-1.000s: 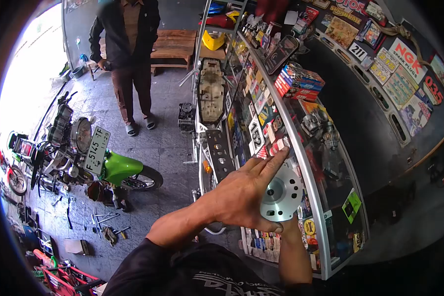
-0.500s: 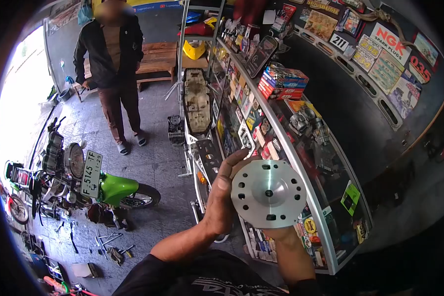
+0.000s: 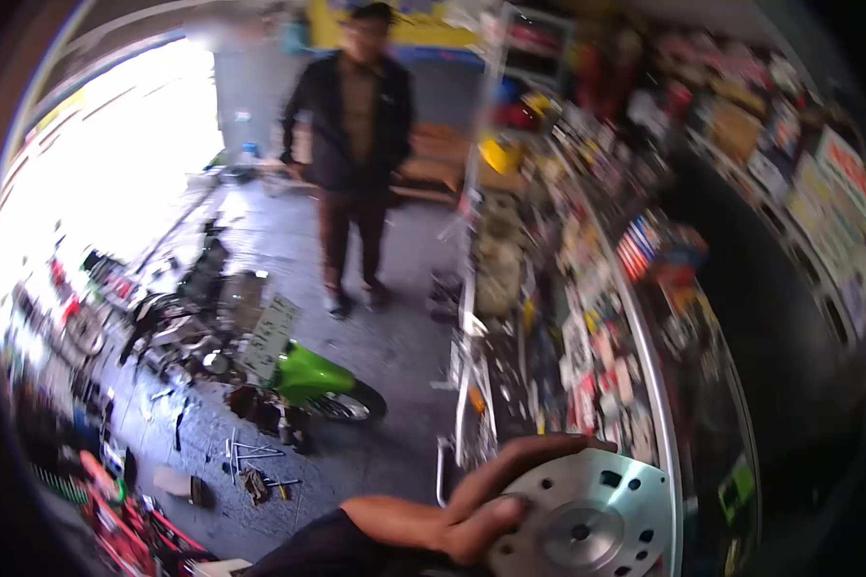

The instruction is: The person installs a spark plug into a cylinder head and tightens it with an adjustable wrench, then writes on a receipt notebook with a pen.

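One motorbike (image 3: 308, 373) sits far left of the metal disc, hand tools (image 3: 255, 452) on floor left of it too. Person (image 3: 356, 125) stands beyond, up-left. My left hand (image 3: 471, 510) is part-closed on the disc's left side, fingers along the upper-left rim, thumb at the face. Metal disc (image 3: 597, 519) has just dropped to the bottom edge, cut off; likely harder to inspect. Right hand out of view, grip can't tell. Display case (image 3: 657, 385) behind disc, to its upper right.
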A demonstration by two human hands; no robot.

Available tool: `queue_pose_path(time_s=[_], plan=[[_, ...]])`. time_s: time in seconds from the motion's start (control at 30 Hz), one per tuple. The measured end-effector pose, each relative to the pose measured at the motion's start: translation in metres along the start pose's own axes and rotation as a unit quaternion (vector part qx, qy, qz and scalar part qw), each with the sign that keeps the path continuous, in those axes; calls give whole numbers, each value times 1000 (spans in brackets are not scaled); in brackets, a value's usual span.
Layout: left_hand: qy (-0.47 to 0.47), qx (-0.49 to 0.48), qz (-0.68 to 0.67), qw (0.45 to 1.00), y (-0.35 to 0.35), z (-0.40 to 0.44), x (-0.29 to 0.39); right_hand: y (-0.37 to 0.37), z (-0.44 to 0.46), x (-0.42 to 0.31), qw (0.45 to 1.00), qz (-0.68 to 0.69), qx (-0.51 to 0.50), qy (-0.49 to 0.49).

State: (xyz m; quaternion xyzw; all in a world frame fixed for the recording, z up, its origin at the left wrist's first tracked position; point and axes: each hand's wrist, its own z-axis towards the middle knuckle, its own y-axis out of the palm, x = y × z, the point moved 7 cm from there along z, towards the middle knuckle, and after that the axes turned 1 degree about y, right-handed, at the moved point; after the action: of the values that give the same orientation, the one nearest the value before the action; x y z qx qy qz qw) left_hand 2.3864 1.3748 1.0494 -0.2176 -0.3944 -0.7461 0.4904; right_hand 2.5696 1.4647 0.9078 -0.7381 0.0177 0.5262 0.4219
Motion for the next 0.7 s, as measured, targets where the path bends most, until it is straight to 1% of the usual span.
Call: queue_pose_path(time_s=[0.03,0.1,0.13,0.2,0.23,0.3,0.33,0.37,0.47,0.5,0.57,0.6,0.63,0.7], plan=[[-24,111,59,992,-8,-16,-8,8,5,2,1000,-11,-17,-3],[-120,123,77,982,-26,-26,-29,21,15,3,999,-34,-42,-6],[-97,129,92,983,-41,-30,-35,27,22,1,998,-42,-53,-9],[-208,95,210,951,-61,-51,-71,34,31,-1,996,-55,-73,-13],[-198,103,215,951,-65,-54,-79,37,34,-1,995,-61,-82,-14],[-234,113,376,889,-74,-63,-95,42,40,0,992,-70,-102,-19],[-278,127,425,852,-86,-81,-121,45,40,1,991,-75,-109,-18],[-276,132,430,850,-83,-86,-123,46,42,2,990,-78,-115,-19],[-252,97,512,815,-66,-94,-125,49,42,9,987,-89,-129,-21],[-256,93,516,812,-66,-99,-131,50,40,11,986,-91,-136,-21],[-266,127,468,833,-68,-114,-145,53,40,13,985,-93,-145,-26],[-298,139,458,826,-67,-123,-156,55,40,14,983,-97,-151,-29],[-305,134,465,820,-64,-129,-165,58,39,14,982,-99,-156,-33],[-272,100,526,799,-59,-128,-168,62,38,16,980,-105,-165,-42]])
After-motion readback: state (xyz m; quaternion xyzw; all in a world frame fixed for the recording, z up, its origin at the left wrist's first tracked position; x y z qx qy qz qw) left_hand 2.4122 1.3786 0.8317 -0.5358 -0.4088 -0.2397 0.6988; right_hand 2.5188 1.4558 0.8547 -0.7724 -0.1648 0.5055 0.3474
